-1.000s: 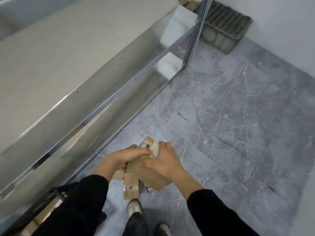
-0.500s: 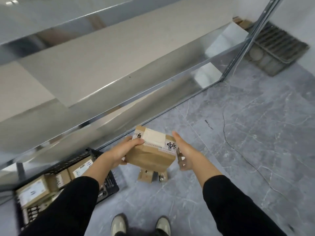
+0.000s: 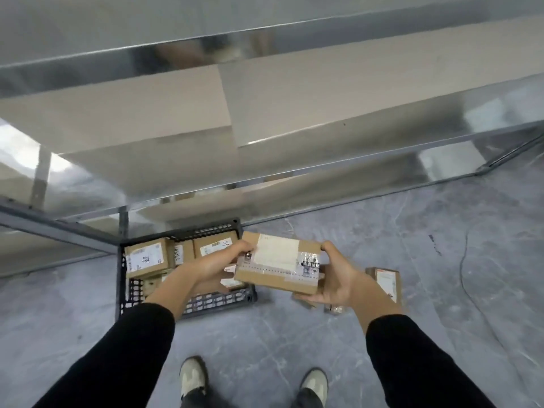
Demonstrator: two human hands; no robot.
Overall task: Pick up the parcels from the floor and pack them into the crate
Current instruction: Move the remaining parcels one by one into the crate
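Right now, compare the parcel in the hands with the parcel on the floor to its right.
The held parcel is off the ground, held at its ends by the left hand and right hand; the floor parcel lies untouched on the grey floor. The held parcel lies crosswise, showing a wide pale label; the floor parcel points away, with a narrower label. Both are brown cardboard boxes.

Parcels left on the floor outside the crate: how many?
3: a labelled parcel right of the right hand, two small parcels peeking out beneath it. The held parcel may hide more.
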